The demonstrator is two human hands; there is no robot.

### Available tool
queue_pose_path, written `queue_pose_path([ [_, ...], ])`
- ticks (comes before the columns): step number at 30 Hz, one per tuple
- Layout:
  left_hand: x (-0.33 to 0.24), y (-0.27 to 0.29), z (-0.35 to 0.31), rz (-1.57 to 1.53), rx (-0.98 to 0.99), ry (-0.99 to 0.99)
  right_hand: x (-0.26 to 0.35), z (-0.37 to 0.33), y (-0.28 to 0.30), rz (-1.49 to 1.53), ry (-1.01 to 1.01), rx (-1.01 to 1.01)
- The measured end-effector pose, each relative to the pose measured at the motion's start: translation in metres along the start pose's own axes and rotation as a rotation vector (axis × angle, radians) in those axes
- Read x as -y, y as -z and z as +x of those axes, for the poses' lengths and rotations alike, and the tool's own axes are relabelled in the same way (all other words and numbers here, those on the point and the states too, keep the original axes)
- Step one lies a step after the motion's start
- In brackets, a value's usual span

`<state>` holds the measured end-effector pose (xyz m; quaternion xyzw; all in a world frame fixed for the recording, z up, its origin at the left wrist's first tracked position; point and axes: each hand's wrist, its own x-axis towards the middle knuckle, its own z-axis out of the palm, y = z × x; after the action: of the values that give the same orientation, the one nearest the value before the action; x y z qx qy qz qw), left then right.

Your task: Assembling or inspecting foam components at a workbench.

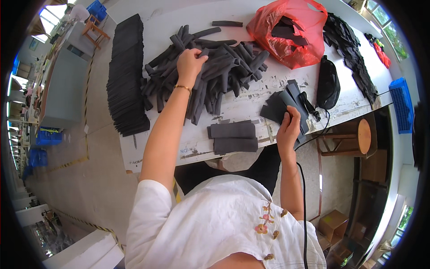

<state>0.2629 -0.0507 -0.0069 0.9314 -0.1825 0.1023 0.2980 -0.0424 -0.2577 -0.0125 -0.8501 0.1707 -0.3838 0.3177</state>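
A long dark stack (126, 76) lies along the tabletop's (195, 136) left. Beside it, the left hand's (190, 67) thumb and fingers pinch a dark strip (204, 52) in the jumbled heap (219, 71). Flat pieces (234, 131) lie nearer the edge. The right hand's (290, 127) curled fingers, slightly parted, touch fanned panels (278, 104); whether they grip, I cannot tell.

Appears to be a factory workshop. Has a scuffed white counter (192, 140) bearing dark strips (224, 69) in bulk, a plain wooden stool (364, 136) and a blue plastic crate (402, 107) nearby. Shows striped tape (86, 92) on the floor (107, 152) and, beyond, a long room of further work surfaces (65, 96).
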Motion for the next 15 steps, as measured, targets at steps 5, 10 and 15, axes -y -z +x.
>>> queue_pose_path([
  [5,-0.049,0.059,-0.058,-0.211,-0.116,-0.251,0.03,-0.004,0.009,0.295,-0.235,0.276],
  [10,-0.049,0.076,-0.135,-0.4,-0.065,-0.195,0.067,-0.012,-0.01,0.344,-0.107,0.461],
  [15,-0.038,0.059,-0.195,-0.623,0.288,0.314,0.08,-0.028,-0.027,0.469,-0.107,0.58],
])
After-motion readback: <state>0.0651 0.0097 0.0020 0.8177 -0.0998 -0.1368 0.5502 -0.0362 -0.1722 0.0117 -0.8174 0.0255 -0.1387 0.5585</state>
